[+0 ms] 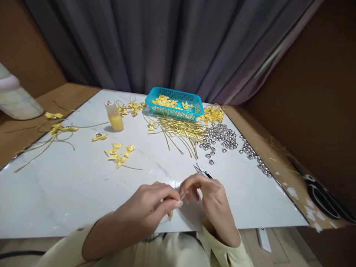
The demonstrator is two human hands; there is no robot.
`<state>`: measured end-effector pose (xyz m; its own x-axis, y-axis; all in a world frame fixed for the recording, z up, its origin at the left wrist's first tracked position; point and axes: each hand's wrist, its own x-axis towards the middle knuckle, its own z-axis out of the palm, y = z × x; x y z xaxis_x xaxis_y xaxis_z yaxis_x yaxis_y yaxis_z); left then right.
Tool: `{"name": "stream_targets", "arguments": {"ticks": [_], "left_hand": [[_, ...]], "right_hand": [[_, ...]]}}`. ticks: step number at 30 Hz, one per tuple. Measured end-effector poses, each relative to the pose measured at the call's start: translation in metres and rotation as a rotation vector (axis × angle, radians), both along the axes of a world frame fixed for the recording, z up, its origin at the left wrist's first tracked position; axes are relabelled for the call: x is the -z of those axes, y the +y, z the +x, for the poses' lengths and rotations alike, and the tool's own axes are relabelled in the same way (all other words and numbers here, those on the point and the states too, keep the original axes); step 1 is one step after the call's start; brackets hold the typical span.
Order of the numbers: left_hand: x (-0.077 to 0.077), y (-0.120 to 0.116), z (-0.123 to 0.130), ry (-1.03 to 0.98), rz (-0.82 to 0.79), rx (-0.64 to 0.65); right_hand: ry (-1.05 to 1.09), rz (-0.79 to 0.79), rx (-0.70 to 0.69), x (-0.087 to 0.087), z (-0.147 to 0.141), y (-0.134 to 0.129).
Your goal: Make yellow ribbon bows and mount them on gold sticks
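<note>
Near the front edge of the white table my left hand (pixel 155 204) is closed, thumb and index finger pinching a thin cord (pixel 183 197). My right hand (pixel 214 198) bends over from the other side, its fingertips closed on the same cord. Most of the cord is hidden by the fingers. Just beyond my right hand lie small snips (pixel 200 171), their blades pointing left and away. Several yellow ribbon bows (pixel 119 160) lie loose ahead of my left hand. Farther back is a spread bundle of gold cords (pixel 182 129).
A turquoise basket (pixel 174 115) of bows stands at the back, with a glue bottle (pixel 115 118) to its left. Small silver beads (pixel 221 135) lie scattered right. Black-handled scissors (pixel 324 200) rest at the right edge. Corded bows (pixel 57 129) lie left, near a large cup (pixel 16 96).
</note>
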<state>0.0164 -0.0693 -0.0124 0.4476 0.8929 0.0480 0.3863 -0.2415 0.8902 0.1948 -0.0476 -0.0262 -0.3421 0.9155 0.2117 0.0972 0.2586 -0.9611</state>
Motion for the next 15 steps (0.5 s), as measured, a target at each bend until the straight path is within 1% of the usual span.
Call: {"name": "stream_targets", "arguments": {"ticks": [2,5,9,11,15], "left_hand": [[0.000,0.000,0.000,-0.003,0.003,-0.012],[0.001,0.000,0.000,-0.010,0.003,-0.016],[0.002,0.000,0.000,-0.010,-0.012,-0.006],[0.002,-0.001,0.000,-0.013,-0.013,-0.002],[0.002,-0.001,0.000,-0.009,-0.006,-0.005]], "right_hand": [[-0.059,0.019,-0.072,-0.002,0.006,0.003],[-0.160,-0.001,-0.158,-0.004,0.013,0.004],[-0.248,0.030,-0.248,-0.008,0.012,0.003],[-0.249,0.074,-0.262,-0.011,0.010,0.002],[-0.252,0.150,-0.221,-0.010,0.008,0.000]]}}
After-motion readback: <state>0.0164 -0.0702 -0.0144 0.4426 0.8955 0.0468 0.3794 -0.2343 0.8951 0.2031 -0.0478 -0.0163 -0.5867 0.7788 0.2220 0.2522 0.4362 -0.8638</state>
